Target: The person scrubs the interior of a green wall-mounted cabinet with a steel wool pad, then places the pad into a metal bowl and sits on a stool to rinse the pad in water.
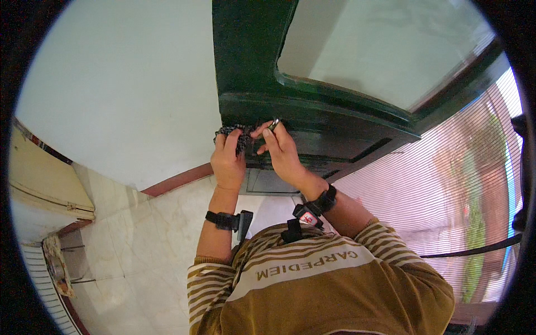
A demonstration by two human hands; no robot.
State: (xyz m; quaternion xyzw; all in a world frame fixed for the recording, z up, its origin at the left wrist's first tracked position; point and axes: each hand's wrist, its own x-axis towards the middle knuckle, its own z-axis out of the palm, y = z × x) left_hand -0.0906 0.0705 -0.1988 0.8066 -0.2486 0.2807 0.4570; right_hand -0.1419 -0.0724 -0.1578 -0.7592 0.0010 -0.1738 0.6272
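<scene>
My left hand (228, 157) grips a dark, speckled, fuzzy item (234, 136), perhaps a knitted piece or yarn, near the edge of a dark green door (255, 100). Close to its right, my right hand (280, 150) holds a small shiny metal object (274, 124) between thumb and index finger; its exact kind cannot be told. The other fingers of that hand reach toward the dark item, against the door's lower part. Where the fingertips meet the dark item is partly hidden. Both wrists bear black straps with small devices.
The door has a large glass pane (377, 50). A white wall (121, 92) with a reddish baseboard (180, 180) stands at left, above a pale tiled floor (125, 243). A cream cabinet or door (46, 176) is at far left. A finely striped translucent screen (398, 201) hangs at right.
</scene>
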